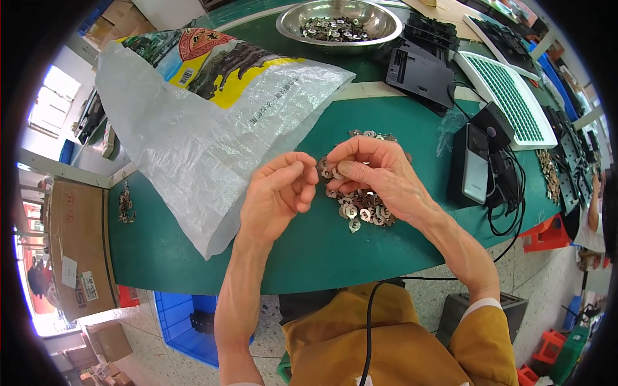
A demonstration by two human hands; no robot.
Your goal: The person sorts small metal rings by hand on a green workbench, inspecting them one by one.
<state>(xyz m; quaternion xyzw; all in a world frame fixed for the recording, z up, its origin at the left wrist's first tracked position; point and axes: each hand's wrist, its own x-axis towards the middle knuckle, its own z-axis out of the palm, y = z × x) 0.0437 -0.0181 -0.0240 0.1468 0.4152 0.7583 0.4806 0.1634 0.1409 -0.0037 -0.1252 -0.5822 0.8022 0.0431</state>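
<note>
Both my hands are raised over the green tabletop [293, 260], close together. My right hand [386, 174] is closed, thumb against the curled fingers, and a small round metal piece [337, 173] shows at its fingertips. Beneath and beside it lies a pile of small round metal pieces [365, 214] with cut-outs, silvery and brownish, partly hidden by the hand. My left hand [278, 193] is closed too, its thumb pressed to the index finger. Whatever lies within those fingers, if anything, is hidden.
A printed plastic sack [199, 141] spreads over the left. Behind are a steel bowl [302, 32] of metal pieces and black plastic housings [418, 74]. To the right are a white tray with green rows [508, 96] and a cabled black-and-grey device [475, 167]. A few pieces [126, 207] lie far left.
</note>
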